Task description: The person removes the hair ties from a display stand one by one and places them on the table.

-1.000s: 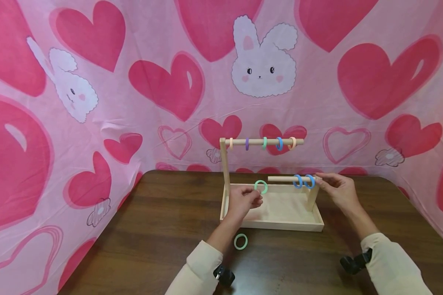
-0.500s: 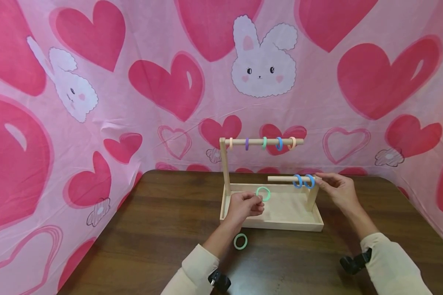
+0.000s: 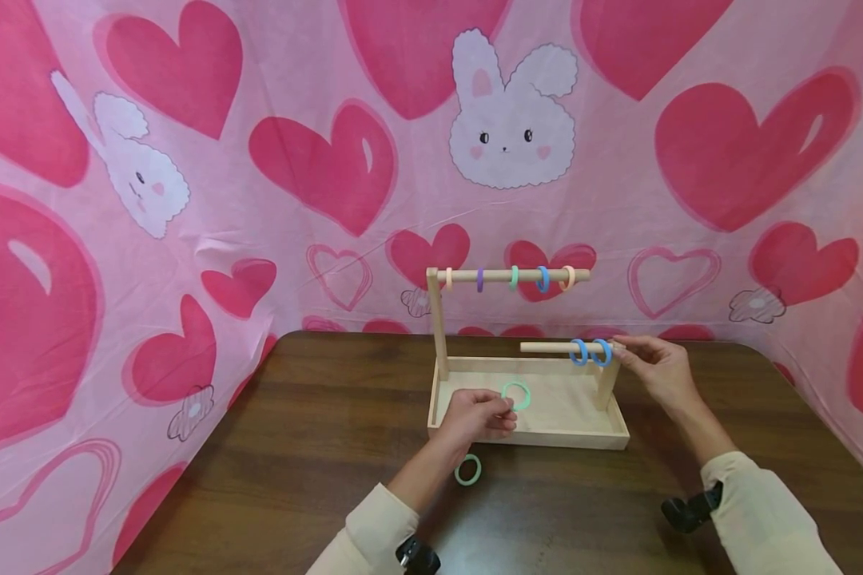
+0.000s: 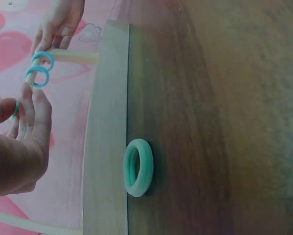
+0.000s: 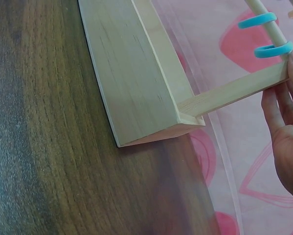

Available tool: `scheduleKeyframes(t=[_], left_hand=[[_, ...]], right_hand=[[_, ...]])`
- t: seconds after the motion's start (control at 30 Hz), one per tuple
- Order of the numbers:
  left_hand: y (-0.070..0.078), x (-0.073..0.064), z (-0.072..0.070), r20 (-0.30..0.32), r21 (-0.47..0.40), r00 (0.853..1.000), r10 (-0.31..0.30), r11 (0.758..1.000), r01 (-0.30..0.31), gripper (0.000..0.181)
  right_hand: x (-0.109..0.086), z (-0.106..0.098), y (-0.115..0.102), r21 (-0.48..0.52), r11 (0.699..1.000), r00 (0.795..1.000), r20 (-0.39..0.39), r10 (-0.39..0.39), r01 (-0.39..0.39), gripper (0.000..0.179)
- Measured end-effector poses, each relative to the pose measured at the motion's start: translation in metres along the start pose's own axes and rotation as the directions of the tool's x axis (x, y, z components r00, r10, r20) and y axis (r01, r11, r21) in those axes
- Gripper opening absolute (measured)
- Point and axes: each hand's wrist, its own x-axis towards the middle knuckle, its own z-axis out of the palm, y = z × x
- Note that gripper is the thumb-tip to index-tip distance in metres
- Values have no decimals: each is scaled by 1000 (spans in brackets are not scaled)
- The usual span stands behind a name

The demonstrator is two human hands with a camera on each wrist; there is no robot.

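Between thumb and fingers my left hand (image 3: 475, 415) pinches a light green ring (image 3: 528, 393), held over the wooden tray (image 3: 546, 438) of a two-armed ring stand. My right hand (image 3: 662, 371) grips the top of the stand's short right post (image 3: 607, 390), thumb on one side and fingers on the other in the right wrist view. Two blue rings (image 3: 587, 352) hang on the lower bar (image 3: 542, 347) beside that hand; the bar's left end is free. Another green ring (image 4: 146, 169) lies flat on the table in front of the tray.
Above, the longer upper bar (image 3: 496, 275) carries several rings: peach, purple (image 3: 479, 279), green and blue. A tall left post (image 3: 438, 327) supports it. The dark wooden table (image 3: 316, 447) runs back to a pink heart-patterned cloth (image 3: 280, 208).
My left hand has lowered the green ring from near the lower bar's height, moving it slightly right and towards me. The right hand stays on the post.
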Motion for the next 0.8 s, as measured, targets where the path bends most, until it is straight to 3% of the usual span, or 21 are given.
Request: scheduleKeyframes(t=[0.57,0.8], left_hand=[[-15,-11,6,137,23,983,-124,992,122,10],[-23,-16,9,154,35,974,-166,986,162,8]], right_hand=[[0,0,-1,13,1000,1000,-4,8,-8,28],[-1,0,-1,-33,999,1000,-13,6,-7,27]])
